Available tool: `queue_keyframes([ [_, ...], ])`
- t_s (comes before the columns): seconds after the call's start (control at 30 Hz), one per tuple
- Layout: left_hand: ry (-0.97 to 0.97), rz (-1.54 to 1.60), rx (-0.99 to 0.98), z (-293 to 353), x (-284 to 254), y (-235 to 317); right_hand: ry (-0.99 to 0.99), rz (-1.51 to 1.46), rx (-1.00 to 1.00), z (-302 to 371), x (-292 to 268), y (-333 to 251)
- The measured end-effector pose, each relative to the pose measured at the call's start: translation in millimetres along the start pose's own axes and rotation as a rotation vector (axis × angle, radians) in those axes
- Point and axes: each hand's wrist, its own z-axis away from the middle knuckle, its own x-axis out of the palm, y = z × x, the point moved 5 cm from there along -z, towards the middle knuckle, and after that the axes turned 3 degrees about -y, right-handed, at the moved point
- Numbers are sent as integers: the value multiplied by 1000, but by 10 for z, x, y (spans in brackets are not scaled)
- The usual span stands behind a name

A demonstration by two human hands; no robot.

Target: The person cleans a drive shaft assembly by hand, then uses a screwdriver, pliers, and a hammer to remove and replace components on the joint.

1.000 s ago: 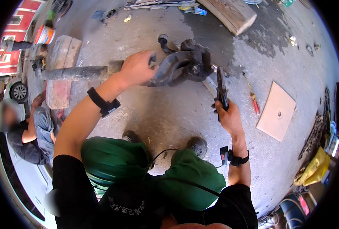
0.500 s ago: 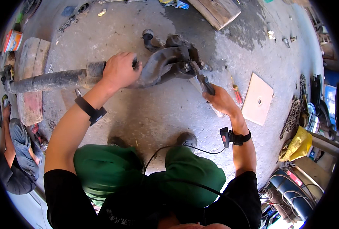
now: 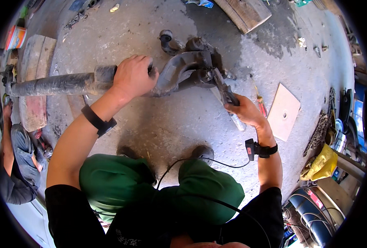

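Note:
A dirty, dark suspension strut (image 3: 63, 84) lies crosswise in front of me, with a curved, forked arm (image 3: 173, 74) and round bushings (image 3: 200, 76) at its right end. My left hand (image 3: 134, 76) is closed over the joint between tube and fork, its fingertips partly hidden. My right hand (image 3: 247, 109) is closed round a dark plier-like metal tool (image 3: 225, 89). The tool's far end meets the bushing at the fork's right side; how it grips there cannot be made out. A pale metal bar (image 3: 237, 122) shows beneath the tool and right hand.
Wooden blocks lie at left (image 3: 35, 82) and far right (image 3: 245, 14). A screwdriver (image 3: 261, 105) and a square plate with a hole (image 3: 285, 113) are right of my right hand. Another person (image 3: 24, 157) is at far left. Cluttered parts and a yellow bag (image 3: 322, 163) line the right.
The view has shifted slightly. My right hand and the tool sit a little lower and farther right; the tool still meets the bushing. My left hand keeps its hold on the strut.

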Motion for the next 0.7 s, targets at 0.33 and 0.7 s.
queue_keyframes([
  [0.33, -21, -31, -1, -12, -7, 36, 24, 53, 30, 34, -87, -26],
  [0.7, 9, -71, 2, 2, 25, 28, 10, 211, -90, -121, -99, -78],
])
